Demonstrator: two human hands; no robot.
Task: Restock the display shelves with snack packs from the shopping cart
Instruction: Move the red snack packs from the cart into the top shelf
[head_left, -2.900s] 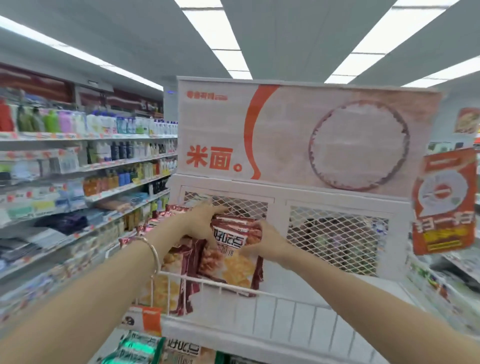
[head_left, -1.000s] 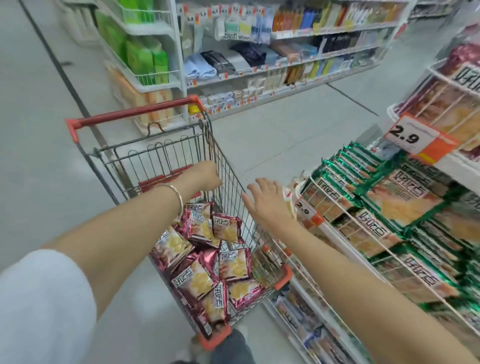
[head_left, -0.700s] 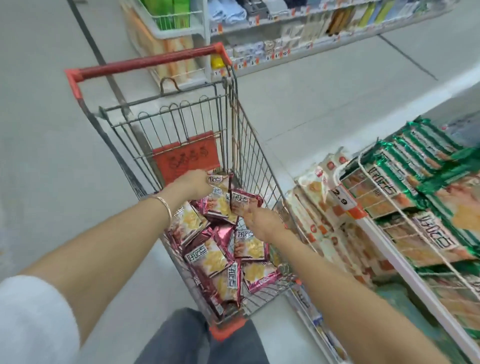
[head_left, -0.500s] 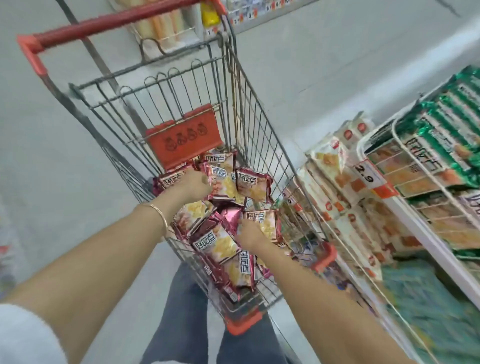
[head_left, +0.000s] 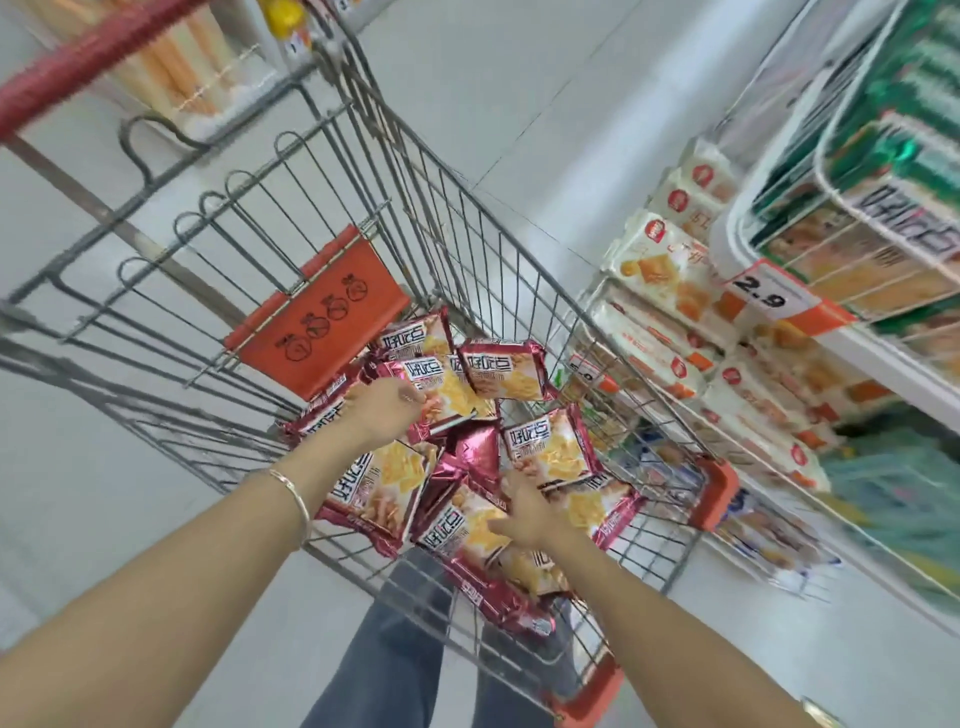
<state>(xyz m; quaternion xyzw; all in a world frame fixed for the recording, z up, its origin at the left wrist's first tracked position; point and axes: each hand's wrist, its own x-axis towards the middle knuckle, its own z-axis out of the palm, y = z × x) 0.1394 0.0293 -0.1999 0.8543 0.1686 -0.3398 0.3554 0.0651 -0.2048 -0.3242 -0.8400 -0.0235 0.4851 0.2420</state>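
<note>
The snack packs (head_left: 550, 452), maroon foil bags printed with yellow crackers, lie in a loose heap on the floor of the shopping cart (head_left: 467, 234). The heap runs from the orange-red seat flap (head_left: 322, 332) at the handle end towards the corner nearest the person. None of them is out of the cart at this moment.

The left hand (head_left: 382, 410) is deep in the basket just below the flap. Its fingers are curled over the near edge of the top pack (head_left: 447, 387), and it looks like a grip ready to lift. The right hand (head_left: 524, 512) lies lower on the heap, towards the cart's right wall. Its fingers are stretched out and a little spread, resting on the bags and not visibly closed round any.

By my count well over ten bags remain, so the cart is far from emptied, and this reads as the pick-up half of one round. The lift and the placing on the shelf are not yet done.

The display shelves (head_left: 893, 358) stand just beside the cart's right wall. A wire basket (head_left: 831, 171) of green packs (head_left: 909, 104) sits high, with a "2.9" price tag (head_left: 761, 299) at its lower edge. White-and-orange packs (head_left: 670, 270) are stacked beneath. No maroon bags show on this stretch of shelving, so I cannot tell how much has been stocked.
</note>
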